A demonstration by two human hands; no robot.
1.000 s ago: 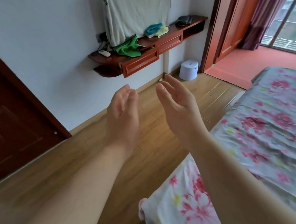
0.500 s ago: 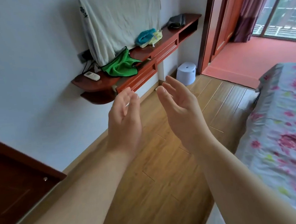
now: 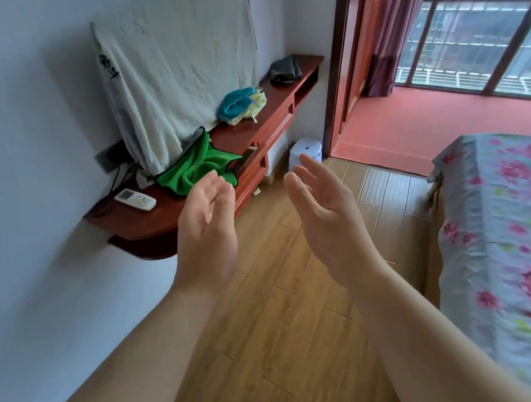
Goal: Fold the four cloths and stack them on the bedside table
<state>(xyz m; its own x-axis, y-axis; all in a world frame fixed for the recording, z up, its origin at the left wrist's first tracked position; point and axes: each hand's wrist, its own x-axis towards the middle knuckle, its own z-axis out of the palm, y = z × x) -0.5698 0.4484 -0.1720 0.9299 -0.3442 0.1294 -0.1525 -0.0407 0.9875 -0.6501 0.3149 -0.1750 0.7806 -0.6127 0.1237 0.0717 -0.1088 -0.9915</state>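
Note:
My left hand and my right hand are raised in front of me, palms facing each other, fingers apart, holding nothing. Beyond them a red-brown wall shelf carries the cloths. A crumpled green cloth lies just past my left fingertips. Further along sit a blue cloth with a pale yellow cloth against it, and a dark grey cloth at the far end. A large pale towel hangs over something standing on the shelf.
A white remote lies on the shelf's near end, by a wall socket with cables. A small white stool stands on the wooden floor below. The bed with a floral sheet fills the right. A doorway leads to a red-floored balcony.
The view has swung right and closer to the shelf; the dark door at left has left the frame. Both hands stay raised and empty, slightly further apart.

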